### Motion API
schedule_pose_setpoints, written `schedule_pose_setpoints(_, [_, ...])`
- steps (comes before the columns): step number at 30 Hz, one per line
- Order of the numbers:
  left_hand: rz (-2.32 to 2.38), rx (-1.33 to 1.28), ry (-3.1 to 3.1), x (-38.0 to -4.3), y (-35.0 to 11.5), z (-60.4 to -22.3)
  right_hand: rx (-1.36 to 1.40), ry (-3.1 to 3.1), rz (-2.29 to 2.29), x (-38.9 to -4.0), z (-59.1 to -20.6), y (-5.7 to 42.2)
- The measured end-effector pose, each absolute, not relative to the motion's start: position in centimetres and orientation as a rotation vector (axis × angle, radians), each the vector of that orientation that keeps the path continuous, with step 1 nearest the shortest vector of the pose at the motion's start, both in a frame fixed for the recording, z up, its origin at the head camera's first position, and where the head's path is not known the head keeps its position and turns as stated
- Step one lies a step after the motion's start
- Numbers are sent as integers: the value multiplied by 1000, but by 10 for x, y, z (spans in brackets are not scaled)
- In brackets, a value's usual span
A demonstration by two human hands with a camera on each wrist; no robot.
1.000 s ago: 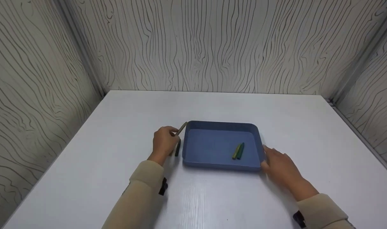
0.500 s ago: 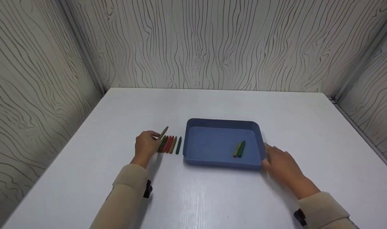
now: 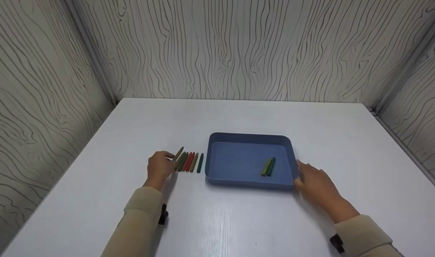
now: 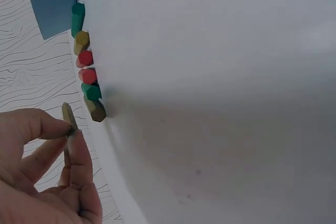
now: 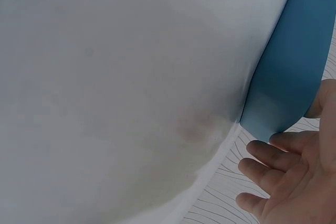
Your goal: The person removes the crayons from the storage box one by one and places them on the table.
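My left hand (image 3: 159, 165) pinches an olive-brown crayon (image 4: 68, 114) between thumb and fingertips, its point slanting up. Just right of those fingers lies a row of crayons: an olive one (image 4: 96, 110), a green one (image 4: 91, 92), two red ones (image 4: 87, 75), a yellow-brown one (image 3: 194, 162) and a dark green one (image 3: 200, 163) set slightly apart. Beside the row stands a shallow blue tray (image 3: 231, 184). Inside it, a yellow-green crayon (image 3: 266, 167) and a green crayon (image 3: 271, 166) lie together. My right hand (image 3: 317, 184) touches the tray's right front corner, fingers extended along the outer wall.
The white table (image 3: 217, 221) carries everything. Wood-grain patterned panels (image 3: 221, 50) rise behind it and at both sides. Dark wrist devices (image 3: 163, 214) sit under both sleeves.
My left hand has moved left and lower from the tray's left edge, carrying the olive-brown crayon to the row's left end and uncovering the row. The right hand stays at the tray's corner.
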State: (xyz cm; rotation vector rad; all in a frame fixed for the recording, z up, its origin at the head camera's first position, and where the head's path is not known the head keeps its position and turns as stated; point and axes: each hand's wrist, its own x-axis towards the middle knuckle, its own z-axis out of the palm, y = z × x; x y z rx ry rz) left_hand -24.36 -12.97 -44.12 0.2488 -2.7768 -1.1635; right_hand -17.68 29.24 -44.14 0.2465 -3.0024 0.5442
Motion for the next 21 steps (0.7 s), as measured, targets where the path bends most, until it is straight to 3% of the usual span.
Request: schedule_pose_setpoints(21, [-1125,313,-2858,-242,-133,-446,234,-3006,547,-177,-442,292])
